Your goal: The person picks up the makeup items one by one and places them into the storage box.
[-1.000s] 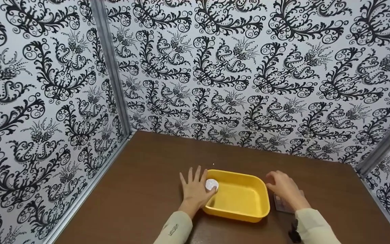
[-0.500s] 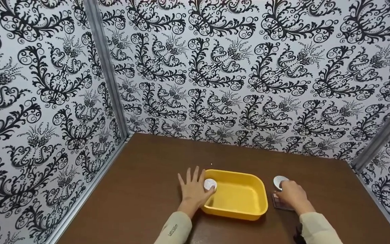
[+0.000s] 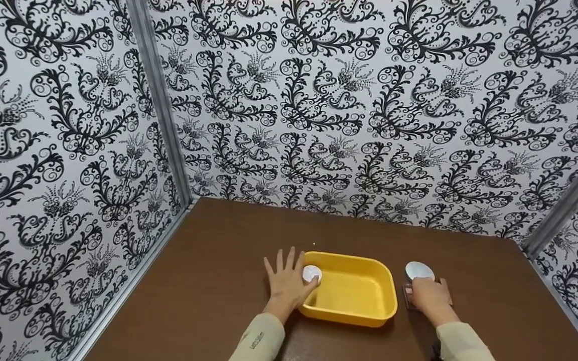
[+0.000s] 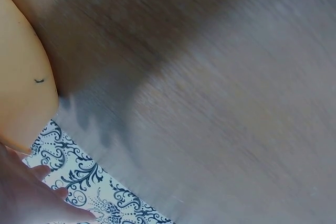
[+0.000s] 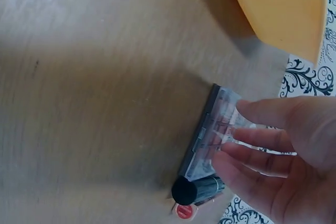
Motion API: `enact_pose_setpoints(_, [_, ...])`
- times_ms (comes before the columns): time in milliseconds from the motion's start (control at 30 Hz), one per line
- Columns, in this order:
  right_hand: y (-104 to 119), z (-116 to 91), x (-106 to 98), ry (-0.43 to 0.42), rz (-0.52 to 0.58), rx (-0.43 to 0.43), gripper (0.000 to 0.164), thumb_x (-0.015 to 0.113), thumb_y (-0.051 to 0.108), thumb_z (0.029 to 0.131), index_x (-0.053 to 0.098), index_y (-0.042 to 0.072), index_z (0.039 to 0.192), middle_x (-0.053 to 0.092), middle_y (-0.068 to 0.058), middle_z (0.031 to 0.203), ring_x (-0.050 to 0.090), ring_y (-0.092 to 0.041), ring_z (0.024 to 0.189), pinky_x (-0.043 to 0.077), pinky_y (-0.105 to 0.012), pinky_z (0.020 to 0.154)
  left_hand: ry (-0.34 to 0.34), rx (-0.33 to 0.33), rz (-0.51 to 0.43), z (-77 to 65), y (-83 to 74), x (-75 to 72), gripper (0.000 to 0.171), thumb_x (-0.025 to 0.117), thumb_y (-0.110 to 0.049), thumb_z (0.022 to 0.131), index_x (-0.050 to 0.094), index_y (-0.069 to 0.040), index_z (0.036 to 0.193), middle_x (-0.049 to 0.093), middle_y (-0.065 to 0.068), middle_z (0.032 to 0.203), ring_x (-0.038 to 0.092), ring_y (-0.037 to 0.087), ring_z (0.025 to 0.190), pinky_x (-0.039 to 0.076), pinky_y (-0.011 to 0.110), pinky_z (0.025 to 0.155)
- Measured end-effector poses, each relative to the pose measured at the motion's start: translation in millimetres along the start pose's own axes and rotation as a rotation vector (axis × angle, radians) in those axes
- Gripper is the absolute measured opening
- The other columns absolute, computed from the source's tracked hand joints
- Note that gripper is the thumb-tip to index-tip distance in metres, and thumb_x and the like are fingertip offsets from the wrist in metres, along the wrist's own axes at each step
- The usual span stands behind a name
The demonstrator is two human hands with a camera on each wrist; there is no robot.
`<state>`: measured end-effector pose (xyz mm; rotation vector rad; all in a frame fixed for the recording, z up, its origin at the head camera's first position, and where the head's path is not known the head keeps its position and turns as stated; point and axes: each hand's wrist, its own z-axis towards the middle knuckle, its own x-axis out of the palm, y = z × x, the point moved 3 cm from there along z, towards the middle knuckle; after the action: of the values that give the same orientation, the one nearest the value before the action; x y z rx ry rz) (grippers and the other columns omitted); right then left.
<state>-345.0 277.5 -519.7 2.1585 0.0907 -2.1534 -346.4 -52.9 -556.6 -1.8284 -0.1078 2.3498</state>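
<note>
"At the far left, what stands there?"

"A black-and-white patterned wall (image 3: 68, 175), running down to a brown table (image 3: 229, 240). Next comes a light sleeve (image 3: 258, 337) with small dark lettering, then the left hand (image 3: 285, 288)."

"How are its fingers?"

"Straight and spread well apart, at the left end of a yellow tray (image 3: 351, 293). The thumb reaches over the rim."

"And the white disc (image 3: 311, 272)?"

"Between thumb and forefinger as the head camera sees it, at the tray's left end. I can't tell whether the hand touches it."

"Right of the tray?"

"A clear-lidded palette (image 5: 209, 139) on the table, just beside the tray, partly covered by the right hand (image 3: 428, 295). A pale round disc (image 3: 419, 270) shows just beyond the knuckles."

"Is that hand gripping anything?"

"Its fingers bend a little, thumb apart from the rest, tips over the palette's edge in the wrist view. Whether they're clamped on it, I can't tell. A black cylinder (image 5: 198, 189) lies by the palette's end, with a small red-centred piece (image 5: 185, 211) next to it."
</note>
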Motion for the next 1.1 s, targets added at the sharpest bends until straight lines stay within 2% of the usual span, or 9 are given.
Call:
enact_pose_setpoints(200, [0.2, 0.9, 2.7, 0.010, 0.033, 0.047, 0.020, 0.063, 0.007, 0.089, 0.067, -0.012, 0.095, 0.068, -0.026, 0.089, 0.068, -0.045, 0.080, 0.051, -0.065, 0.089, 0.022, 0.001, 0.016, 1.3, -0.3, -2.7, 0.083, 0.040, -0.075, 0.089, 0.035, -0.027, 0.156, 0.032, 0.005, 0.164, 0.025, 0.038, 0.152, 0.011, 0.073, 0.118])
enact_pose_setpoints(267, [-0.1, 1.8, 4.2, -0.008, 0.023, 0.049, 0.022, 0.065, 0.009, 0.089, 0.067, -0.012, 0.095, 0.068, -0.026, 0.089, 0.068, -0.045, 0.080, 0.050, -0.065, 0.091, 0.015, 0.004, 0.023, 2.2, -0.3, -3.6, 0.083, 0.040, -0.076, 0.088, 0.035, -0.027, 0.156, 0.032, 0.005, 0.164, 0.026, 0.038, 0.151, 0.011, 0.073, 0.117])
enact_pose_setpoints(433, [0.4, 2.7, 7.6, -0.041, 0.013, 0.043, 0.026, 0.071, 0.018, 0.087, 0.070, -0.007, 0.092, 0.070, -0.023, 0.091, 0.068, -0.043, 0.085, 0.031, -0.072, 0.109, 0.017, 0.000, 0.026, 3.2, -0.3, -4.3, 0.084, 0.040, -0.076, 0.088, 0.034, -0.027, 0.156, 0.030, 0.005, 0.165, 0.025, 0.038, 0.152, 0.011, 0.072, 0.118])
enact_pose_setpoints(533, [0.2, 1.4, 9.1, -0.034, 0.036, 0.056, 0.026, 0.073, 0.022, 0.086, 0.071, -0.004, 0.091, 0.071, -0.023, 0.093, 0.068, -0.044, 0.088, 0.028, -0.072, 0.111, 0.030, -0.001, 0.021, 3.0, -0.4, -4.0, 0.084, 0.041, -0.075, 0.088, 0.034, -0.027, 0.156, 0.030, 0.005, 0.165, 0.024, 0.038, 0.152, 0.010, 0.073, 0.118])
enact_pose_setpoints(633, [0.5, 1.5, 9.1, -0.026, 0.069, 0.062, 0.025, 0.074, 0.022, 0.086, 0.071, -0.002, 0.089, 0.071, -0.024, 0.093, 0.068, -0.044, 0.086, 0.037, -0.069, 0.106, 0.029, -0.004, 0.015, 3.3, -0.7, -4.2, 0.084, 0.043, -0.075, 0.087, 0.035, -0.027, 0.156, 0.031, 0.005, 0.164, 0.025, 0.038, 0.152, 0.010, 0.072, 0.118])
enact_pose_setpoints(767, [0.7, 2.7, 8.2, -0.026, 0.116, 0.068, 0.022, 0.072, 0.021, 0.088, 0.069, -0.001, 0.090, 0.071, -0.025, 0.091, 0.068, -0.043, 0.081, 0.054, -0.062, 0.083, 0.026, -0.008, 0.012, 3.5, -0.7, -4.5, 0.085, 0.042, -0.076, 0.087, 0.034, -0.028, 0.156, 0.030, 0.005, 0.165, 0.024, 0.038, 0.152, 0.010, 0.072, 0.118])
enact_pose_setpoints(900, [-0.7, 2.6, 8.0, -0.037, 0.129, 0.074, 0.016, 0.071, 0.015, 0.085, 0.068, 0.000, 0.091, 0.071, -0.027, 0.091, 0.068, -0.046, 0.081, 0.056, -0.060, 0.073, 0.023, 0.004, 0.016, 3.7, 0.0, -2.0, 0.085, 0.039, -0.077, 0.088, 0.034, -0.027, 0.156, 0.031, 0.006, 0.164, 0.025, 0.038, 0.152, 0.011, 0.073, 0.117])
enact_pose_setpoints(1033, [-3.8, 2.7, 7.5, -0.020, 0.138, 0.105, 0.018, 0.070, 0.013, 0.083, 0.067, -0.001, 0.093, 0.071, -0.030, 0.096, 0.068, -0.051, 0.089, 0.052, -0.068, 0.085, 0.006, 0.006, 0.019, 3.2, 1.4, 0.3, 0.085, 0.038, -0.077, 0.088, 0.034, -0.028, 0.156, 0.032, 0.006, 0.164, 0.025, 0.038, 0.151, 0.011, 0.073, 0.117])
enact_pose_setpoints(1100, [-5.5, 2.9, 7.6, 0.007, 0.150, 0.123, 0.021, 0.071, 0.016, 0.084, 0.068, -0.003, 0.092, 0.071, -0.029, 0.098, 0.067, -0.052, 0.095, 0.043, -0.070, 0.099, 0.007, 0.004, 0.020, 2.7, 1.7, 1.6, 0.085, 0.037, -0.078, 0.088, 0.033, -0.028, 0.156, 0.031, 0.006, 0.164, 0.025, 0.038, 0.152, 0.010, 0.073, 0.117])
